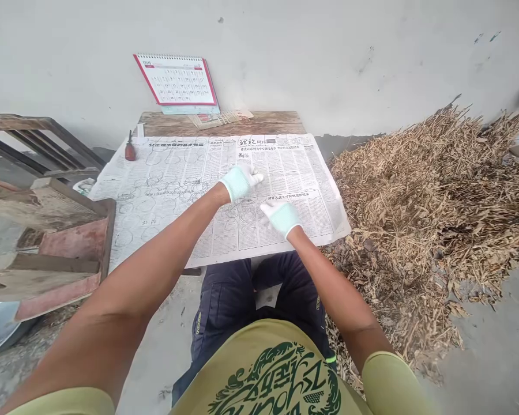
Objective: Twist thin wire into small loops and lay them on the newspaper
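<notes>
A sheet of newspaper is spread over the small wooden table, with hand-drawn loops across its left and middle parts. My left hand, in a white and pale green glove, is over the middle of the newspaper with its fingers curled together. Closer to me and to the right, my right hand wears a matching glove. Its fingers are bent inward and point toward the left hand. A gap separates the hands, and whatever either one may hold is too small or hidden to make out.
A red-handled screwdriver lies at the newspaper's upper left. Against the wall, a desk calendar stands behind the wooden tabletop. Wooden chairs crowd the left side. Dry stalks are heaped at the right.
</notes>
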`<state>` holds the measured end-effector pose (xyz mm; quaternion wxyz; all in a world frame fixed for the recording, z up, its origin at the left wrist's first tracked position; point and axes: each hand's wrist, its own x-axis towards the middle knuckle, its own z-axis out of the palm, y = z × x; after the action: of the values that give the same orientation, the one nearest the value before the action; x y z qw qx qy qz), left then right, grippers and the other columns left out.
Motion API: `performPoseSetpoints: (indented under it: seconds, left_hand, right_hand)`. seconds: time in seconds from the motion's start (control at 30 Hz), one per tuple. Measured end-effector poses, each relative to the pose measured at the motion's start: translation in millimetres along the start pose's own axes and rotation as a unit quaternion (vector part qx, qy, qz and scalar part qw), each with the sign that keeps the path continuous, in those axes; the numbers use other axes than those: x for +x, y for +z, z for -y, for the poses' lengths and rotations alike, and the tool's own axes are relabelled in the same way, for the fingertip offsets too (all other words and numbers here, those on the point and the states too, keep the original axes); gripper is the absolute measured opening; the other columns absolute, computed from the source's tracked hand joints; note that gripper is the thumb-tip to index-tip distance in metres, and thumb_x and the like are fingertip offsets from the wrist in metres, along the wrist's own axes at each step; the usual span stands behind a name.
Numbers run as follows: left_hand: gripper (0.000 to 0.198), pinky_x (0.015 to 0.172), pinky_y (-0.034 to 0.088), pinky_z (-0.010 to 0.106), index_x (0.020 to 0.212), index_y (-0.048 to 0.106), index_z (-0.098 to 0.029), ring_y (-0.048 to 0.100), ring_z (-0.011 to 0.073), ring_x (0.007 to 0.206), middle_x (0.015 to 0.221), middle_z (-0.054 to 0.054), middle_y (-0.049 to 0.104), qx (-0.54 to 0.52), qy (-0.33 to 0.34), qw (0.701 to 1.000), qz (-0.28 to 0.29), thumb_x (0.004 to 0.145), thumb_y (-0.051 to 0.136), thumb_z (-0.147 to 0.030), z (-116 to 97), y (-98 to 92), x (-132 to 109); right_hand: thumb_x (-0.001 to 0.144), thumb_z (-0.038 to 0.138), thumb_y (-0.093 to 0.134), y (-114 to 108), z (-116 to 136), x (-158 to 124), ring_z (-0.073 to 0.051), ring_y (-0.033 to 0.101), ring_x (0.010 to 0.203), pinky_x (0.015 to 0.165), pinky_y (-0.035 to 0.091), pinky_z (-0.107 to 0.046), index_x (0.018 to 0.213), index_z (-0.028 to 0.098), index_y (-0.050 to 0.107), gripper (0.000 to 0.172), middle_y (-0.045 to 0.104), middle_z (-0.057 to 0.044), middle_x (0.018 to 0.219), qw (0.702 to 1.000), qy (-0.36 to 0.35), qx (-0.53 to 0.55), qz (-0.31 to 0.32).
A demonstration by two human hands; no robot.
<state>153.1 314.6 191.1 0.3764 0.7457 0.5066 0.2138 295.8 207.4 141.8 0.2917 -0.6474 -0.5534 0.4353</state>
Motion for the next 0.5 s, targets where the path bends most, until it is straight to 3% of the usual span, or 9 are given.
performPoseSetpoints:
  seconds: [0.27,0.5]
  left_hand:
    - [0.022,0.065,0.052,0.026,0.073,0.059,-0.017,0.062,0.0136,0.059,0.064,0.002,0.066,-0.171,-0.012,0.985,-0.024,0.084,0.07,-0.033,11,3.8,-1]
    - [0.019,0.066,0.053,0.027,0.07,0.057,-0.018,0.061,0.0132,0.06,0.065,0.002,0.064,-0.19,-0.011,0.98,-0.064,0.085,0.065,-0.027,17,2.0,1]
  right_hand:
    - [0.097,0.049,0.061,20,19,10,-0.013,0.058,0.05,0.048,0.043,-0.024,0.089,0.015,0.067,0.035,0.062,0.002,0.055,0.997,0.015,0.073,-0.019]
    - [0.098,0.045,0.057,27,22,7,-0.012,0.059,0.054,0.055,0.046,-0.024,0.08,0.017,0.063,0.034,0.059,0.003,0.053,0.997,-0.025,0.043,-0.064]
